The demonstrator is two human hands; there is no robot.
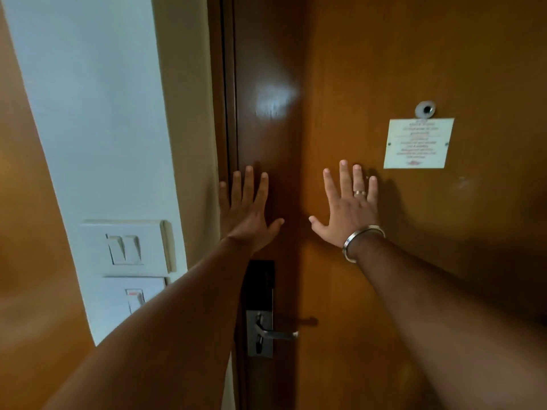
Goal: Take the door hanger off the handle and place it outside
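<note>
A brown wooden door (384, 69) fills the view and looks closed against its frame. My left hand (248, 214) lies flat on the door near its latch edge, fingers spread, holding nothing. My right hand (347, 208), with a ring and a metal bangle, rests flat on the door to the right, fingers apart and holding nothing. Below the hands a silver lever handle (278, 334) sticks out from a metal plate under a black lock panel (260, 284). No door hanger is visible on the handle or anywhere else in view.
A white notice card (418, 143) is fixed to the door under a peephole (425, 109). Left of the frame, a pale wall carries two white switch plates (127, 247). A brown panel (29, 232) stands at the far left.
</note>
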